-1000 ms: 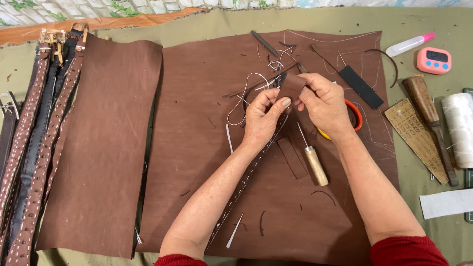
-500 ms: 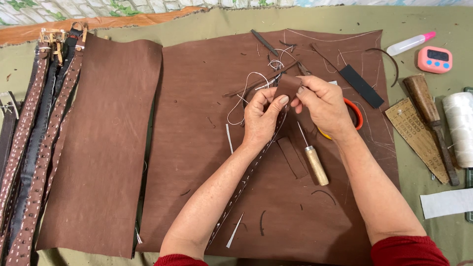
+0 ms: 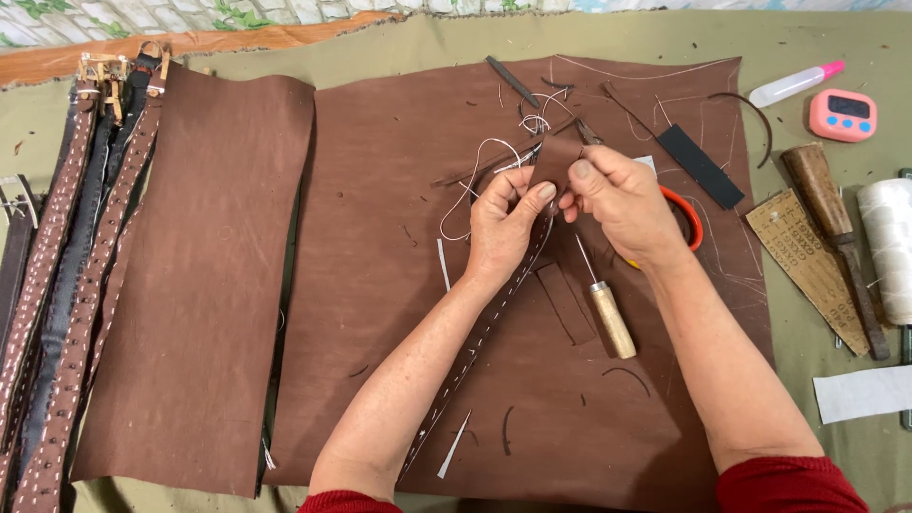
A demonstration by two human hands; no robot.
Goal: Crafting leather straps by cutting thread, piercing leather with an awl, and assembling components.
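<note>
Both hands, left [image 3: 503, 220] and right [image 3: 622, 201], meet fingertip to fingertip, pinching the brown leather strap's end [image 3: 556, 157].

A: How is the light?
B: Bright, soft and even; the hands [image 3: 570, 204] cast only faint shadows on the brown leather sheet [image 3: 399, 285] just beneath them.
A: Any glare or blur?
B: No glare. Focus is sharp around that sheet, with no clear bending beyond it.

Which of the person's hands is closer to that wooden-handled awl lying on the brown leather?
The right. The right hand sits just above the awl, whose metal tip points up toward its palm. The left hand is further off, to the awl's upper left.
</note>
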